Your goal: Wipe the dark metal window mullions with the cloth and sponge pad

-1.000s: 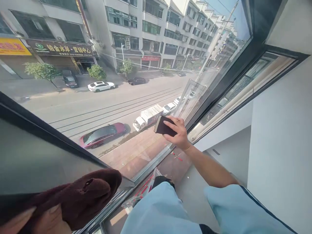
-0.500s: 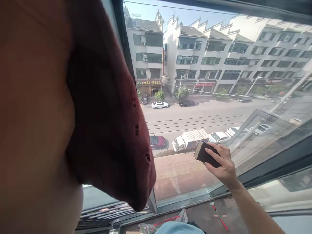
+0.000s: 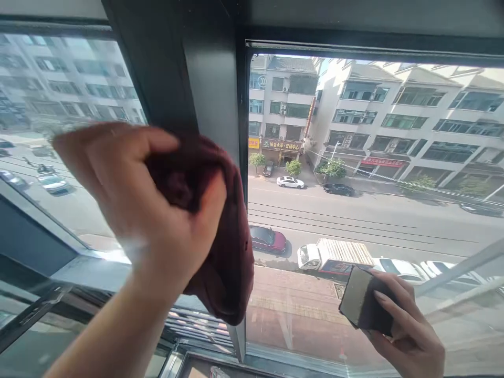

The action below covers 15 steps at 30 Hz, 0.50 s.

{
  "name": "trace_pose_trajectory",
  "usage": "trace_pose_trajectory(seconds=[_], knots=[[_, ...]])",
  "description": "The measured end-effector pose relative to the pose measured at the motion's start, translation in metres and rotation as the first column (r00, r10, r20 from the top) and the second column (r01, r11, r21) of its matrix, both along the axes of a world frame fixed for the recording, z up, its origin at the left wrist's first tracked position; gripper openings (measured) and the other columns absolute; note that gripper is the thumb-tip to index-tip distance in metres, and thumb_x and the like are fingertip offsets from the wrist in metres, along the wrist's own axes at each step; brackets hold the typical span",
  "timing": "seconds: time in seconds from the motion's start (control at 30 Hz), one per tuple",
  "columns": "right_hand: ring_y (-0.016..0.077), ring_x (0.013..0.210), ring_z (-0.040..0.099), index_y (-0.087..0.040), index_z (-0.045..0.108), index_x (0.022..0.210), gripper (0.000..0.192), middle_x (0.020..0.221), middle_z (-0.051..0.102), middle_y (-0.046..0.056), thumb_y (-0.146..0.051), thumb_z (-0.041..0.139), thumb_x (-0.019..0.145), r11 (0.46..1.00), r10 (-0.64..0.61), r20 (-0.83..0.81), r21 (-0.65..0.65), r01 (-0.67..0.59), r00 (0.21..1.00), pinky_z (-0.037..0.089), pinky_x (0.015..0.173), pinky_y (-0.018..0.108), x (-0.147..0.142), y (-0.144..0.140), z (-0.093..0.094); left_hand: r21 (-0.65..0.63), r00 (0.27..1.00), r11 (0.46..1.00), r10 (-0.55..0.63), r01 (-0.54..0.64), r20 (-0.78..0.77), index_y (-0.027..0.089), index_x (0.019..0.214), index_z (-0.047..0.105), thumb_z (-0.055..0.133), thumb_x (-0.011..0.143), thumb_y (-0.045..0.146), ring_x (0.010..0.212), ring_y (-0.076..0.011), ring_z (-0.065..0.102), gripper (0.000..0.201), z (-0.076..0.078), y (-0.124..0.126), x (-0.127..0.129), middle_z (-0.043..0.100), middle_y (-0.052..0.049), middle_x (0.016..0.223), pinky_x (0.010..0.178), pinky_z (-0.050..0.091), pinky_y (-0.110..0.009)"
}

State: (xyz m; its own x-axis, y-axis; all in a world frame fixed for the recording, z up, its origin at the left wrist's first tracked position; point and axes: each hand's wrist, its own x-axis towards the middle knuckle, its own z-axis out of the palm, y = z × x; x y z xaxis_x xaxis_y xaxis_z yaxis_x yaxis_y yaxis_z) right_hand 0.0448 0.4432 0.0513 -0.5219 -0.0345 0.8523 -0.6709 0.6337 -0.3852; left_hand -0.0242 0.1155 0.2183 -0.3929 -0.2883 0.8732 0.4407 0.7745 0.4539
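The left hand (image 3: pixel 151 212) has moved farther from the camera, fingers curled, its grip full of maroon cloth (image 3: pixel 236 257). Lower, the right hand (image 3: pixel 413 328) clasps a dark block (image 3: pixel 370 304).

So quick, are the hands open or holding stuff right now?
Left hand: closed, holding a crumpled dark-maroon fabric cloth.
Right hand: closed on a grey-faced black rectangular block.

The head-worn camera sits behind and above both grips, close to the left hand (image 3: pixel 137 215) and farther from the right hand (image 3: pixel 417 328), facing forward and down past them and the window frame (image 3: pixel 216 84) onto the street (image 3: pixel 315 211) beyond
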Motion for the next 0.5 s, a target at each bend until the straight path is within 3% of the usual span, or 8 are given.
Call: trace_pose_trajectory(seconds=[0.03, 0.07, 0.1, 0.23, 0.3, 0.33, 0.4, 0.5], knots=[[0.0349, 0.112, 0.047, -0.032, 0.057, 0.116, 0.055, 0.127, 0.050, 0.010, -0.013, 0.067, 0.065, 1.000, 0.020, 0.009, -0.017, -0.020, 1.000, 0.042, 0.084, 0.056, -0.002, -0.001, -0.002, -0.188, 0.993, 0.980, 0.039, -0.059, -0.108, 0.014, 0.110, 0.045, 0.056, 0.077, 0.026, 0.118, -0.0267, 0.036, 0.037, -0.015, 0.001, 0.002, 0.042, -0.007, 0.112, 0.097, 0.036, -0.050], [0.0352, 0.112, 0.048, -0.033, 0.057, 0.115, 0.054, 0.127, 0.050, 0.009, -0.014, 0.068, 0.065, 0.999, 0.039, 0.020, -0.033, -0.039, 0.999, 0.042, 0.084, 0.057, -0.005, -0.001, -0.005, -0.264, 0.988, 0.963, 0.018, -0.059, -0.155, 0.014, 0.109, 0.044, 0.058, 0.076, 0.023, 0.114, -0.0258, 0.038, 0.037, -0.037, 0.001, 0.003, 0.042, -0.008, 0.107, 0.095, 0.037, -0.049], [0.0354, 0.112, 0.048, -0.034, 0.058, 0.115, 0.053, 0.127, 0.050, 0.009, -0.016, 0.068, 0.066, 0.997, 0.057, 0.032, -0.051, -0.056, 0.998, 0.042, 0.085, 0.058, -0.007, -0.001, -0.008, -0.272, 0.974, 0.960, 0.004, -0.067, -0.226, 0.013, 0.104, 0.045, 0.063, 0.072, 0.025, 0.107, -0.0256, 0.041, 0.039, -0.064, 0.000, 0.003, 0.042, -0.009, 0.102, 0.090, 0.040, -0.047], [0.0355, 0.116, 0.045, -0.032, 0.057, 0.116, 0.050, 0.127, 0.050, 0.010, -0.017, 0.066, 0.069, 0.984, 0.138, 0.116, -0.125, -0.124, 0.984, 0.042, 0.087, 0.057, -0.015, -0.002, -0.024, -0.218, 0.998, 0.974, 0.055, -0.057, -0.013, 0.014, 0.101, 0.043, 0.066, 0.071, 0.021, 0.098, -0.0249, 0.043, 0.038, -0.186, -0.007, 0.007, 0.043, -0.011, 0.099, 0.084, 0.043, -0.044], [0.0354, 0.118, 0.044, -0.030, 0.056, 0.118, 0.050, 0.128, 0.048, 0.012, -0.016, 0.064, 0.070, 0.976, 0.192, 0.160, -0.132, -0.172, 0.968, 0.041, 0.089, 0.057, -0.017, -0.004, -0.030, -0.138, 0.991, 0.989, -0.025, 0.043, 0.130, 0.017, 0.099, 0.044, 0.063, 0.074, 0.019, 0.096, -0.0239, 0.045, 0.031, -0.228, -0.010, 0.015, 0.045, -0.010, 0.098, 0.082, 0.043, -0.042], [0.0354, 0.118, 0.043, -0.029, 0.055, 0.119, 0.051, 0.129, 0.047, 0.012, -0.015, 0.063, 0.071, 0.973, 0.217, 0.176, -0.121, -0.198, 0.960, 0.041, 0.090, 0.056, -0.019, -0.005, -0.033, -0.062, 0.972, 0.994, -0.074, 0.090, 0.221, 0.018, 0.095, 0.046, 0.061, 0.076, 0.019, 0.094, -0.0226, 0.046, 0.024, -0.241, -0.010, 0.020, 0.045, -0.008, 0.096, 0.080, 0.043, -0.039], [0.0354, 0.118, 0.044, -0.027, 0.054, 0.120, 0.052, 0.130, 0.046, 0.013, -0.014, 0.063, 0.071, 0.966, 0.256, 0.195, -0.081, -0.245, 0.947, 0.041, 0.090, 0.055, -0.021, -0.010, -0.036, 0.124, 0.923, 0.981, -0.184, 0.150, 0.337, 0.019, 0.096, 0.048, 0.056, 0.081, 0.020, 0.089, -0.0196, 0.049, 0.018, -0.250, -0.010, 0.031, 0.047, -0.006, 0.095, 0.078, 0.044, -0.034], [0.0347, 0.118, 0.044, -0.026, 0.054, 0.120, 0.051, 0.128, 0.047, 0.013, -0.014, 0.062, 0.072, 0.963, 0.270, 0.204, -0.033, -0.269, 0.941, 0.042, 0.089, 0.053, -0.023, -0.018, -0.040, 0.456, 0.841, 0.856, -0.421, 0.244, 0.340, 0.021, 0.103, 0.052, 0.051, 0.086, 0.025, 0.092, -0.0164, 0.049, 0.018, -0.239, -0.006, 0.042, 0.047, -0.005, 0.102, 0.082, 0.040, -0.029]])
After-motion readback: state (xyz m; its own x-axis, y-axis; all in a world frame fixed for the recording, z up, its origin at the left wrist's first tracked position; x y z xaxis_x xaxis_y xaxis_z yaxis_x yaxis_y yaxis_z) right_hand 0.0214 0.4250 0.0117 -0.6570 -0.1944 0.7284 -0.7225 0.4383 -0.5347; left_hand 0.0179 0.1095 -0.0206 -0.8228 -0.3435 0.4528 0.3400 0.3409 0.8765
